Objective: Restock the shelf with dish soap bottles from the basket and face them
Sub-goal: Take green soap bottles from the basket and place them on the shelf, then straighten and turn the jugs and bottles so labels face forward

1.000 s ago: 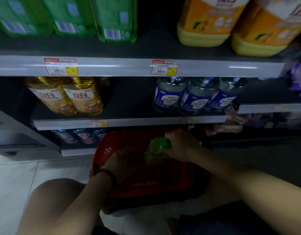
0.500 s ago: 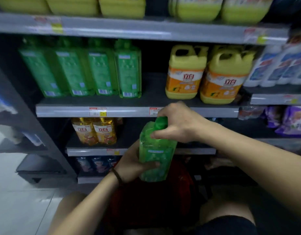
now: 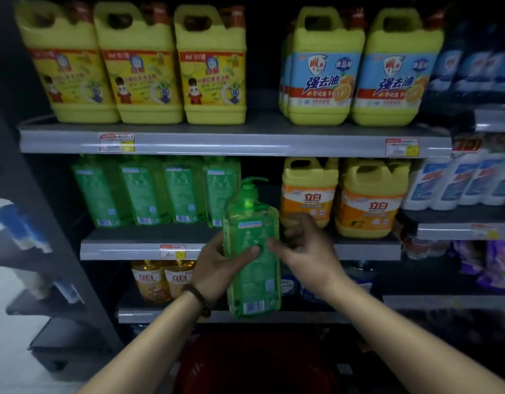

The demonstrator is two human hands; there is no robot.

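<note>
I hold a green pump bottle of dish soap (image 3: 252, 251) upright in front of the middle shelf (image 3: 126, 250). My left hand (image 3: 220, 265) grips its left side, thumb across the label. My right hand (image 3: 305, 245) is at its right side with fingers spread and blurred, fingertips touching the label. Several matching green bottles (image 3: 157, 190) stand in a row on that shelf, left of the held one. A gap shows between that row and the orange jugs (image 3: 308, 194). The red basket (image 3: 254, 365) sits low between my arms, its contents hidden in the dark.
Yellow jugs (image 3: 143, 64) and blue-labelled jugs (image 3: 359, 66) fill the top shelf. Small yellow bottles (image 3: 163, 280) stand on the shelf below. White and blue bottles (image 3: 458, 183) fill the right bay. A dark side unit (image 3: 46, 251) stands at the left.
The green bottle has come up out of the basket to shelf height. My right hand left the pump top and moved to the bottle's right side. My view tilted upward.
</note>
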